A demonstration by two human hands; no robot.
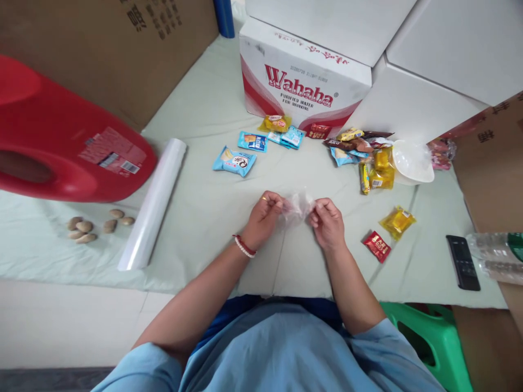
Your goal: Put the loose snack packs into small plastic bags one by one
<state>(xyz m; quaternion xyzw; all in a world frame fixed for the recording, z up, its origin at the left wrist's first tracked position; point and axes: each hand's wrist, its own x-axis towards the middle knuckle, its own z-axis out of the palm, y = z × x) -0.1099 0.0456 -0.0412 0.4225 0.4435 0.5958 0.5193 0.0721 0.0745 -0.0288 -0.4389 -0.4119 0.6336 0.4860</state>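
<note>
Between my two hands a crumpled clear plastic bag (298, 208) is stretched above the table. My left hand (266, 213) pinches its left edge; a ring and a red-and-white bracelet show on that arm. The bag's right edge is in the closed fingers of my right hand (327, 222). Beyond the hands lie a light-blue snack packet (234, 161), a blue packet (253, 141) and a yellow packet (275, 123). To the right of my right hand are a red packet (376, 246) and a yellow wrapped snack (397, 222).
A plastic film roll (154, 204), several brown nuts or stones (84, 226) and a large red jug (73, 136) are on the left. At the back stands a Wahaha carton (302, 81). Rightward are piled snacks (353, 146), a white bowl (413, 161), a black phone (463, 262) and a bottle (496, 253).
</note>
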